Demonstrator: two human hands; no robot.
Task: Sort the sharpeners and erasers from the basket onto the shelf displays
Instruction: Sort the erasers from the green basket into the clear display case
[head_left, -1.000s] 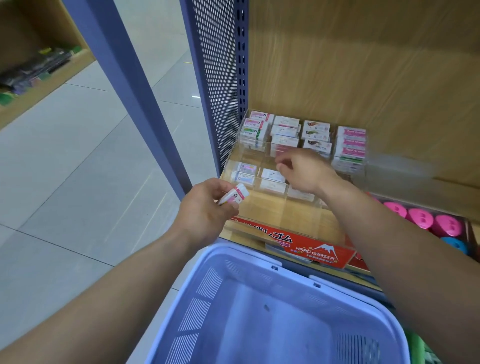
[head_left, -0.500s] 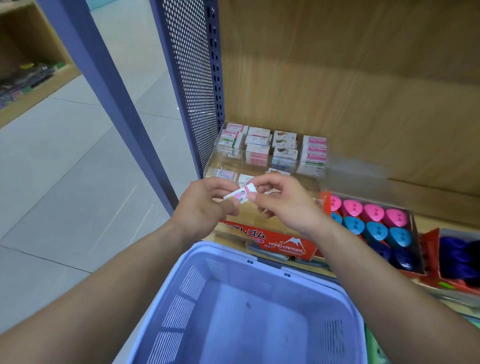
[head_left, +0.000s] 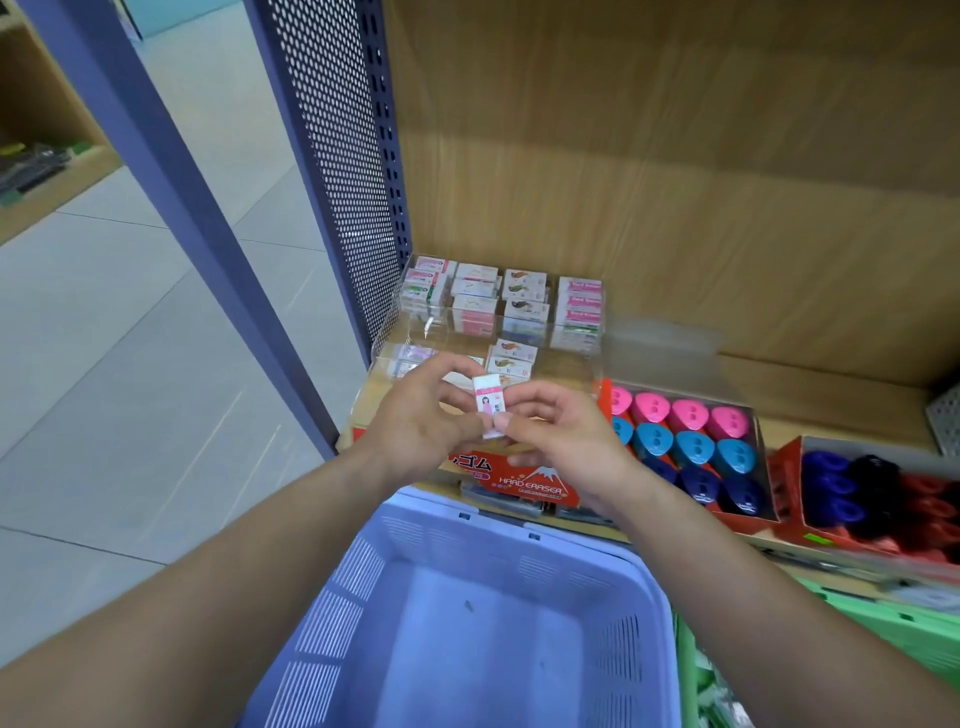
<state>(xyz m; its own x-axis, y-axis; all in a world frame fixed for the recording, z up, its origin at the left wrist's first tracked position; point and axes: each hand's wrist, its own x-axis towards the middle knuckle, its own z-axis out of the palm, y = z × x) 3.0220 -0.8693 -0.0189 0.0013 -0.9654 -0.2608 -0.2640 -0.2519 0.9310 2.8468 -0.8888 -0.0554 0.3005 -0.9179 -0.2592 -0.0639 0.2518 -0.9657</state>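
Wooden shelf (head_left: 779, 410), left end: both hands, left hand (head_left: 421, 436) and right hand (head_left: 561, 441), pinch one small eraser (head_left: 489, 405) upright above the red eraser box (head_left: 535, 480); lavender basket (head_left: 467, 613) below.

Bright, even indoor light, soft and white, apparently from overhead. Pale sheen and faint streaks of reflection on the floor tiles (head_left: 130, 364) at far left. Mild glare on the clear eraser tray (head_left: 524, 332), walls nearly lost against the wood. Upper part of the wooden back panel (head_left: 675, 130) in shade, a lighter band lower down. Soft shadow inside the near basket (head_left: 467, 623). Strong wide-angle bending at the edges: blue post (head_left: 171, 208) leaning, forearms stretched large at the near corners. Motion smear at far right over the dark sharpeners (head_left: 872, 493) and green crate (head_left: 883, 623). Centre reasonably sharp, print on the small eraser (head_left: 488, 402) partly legible.
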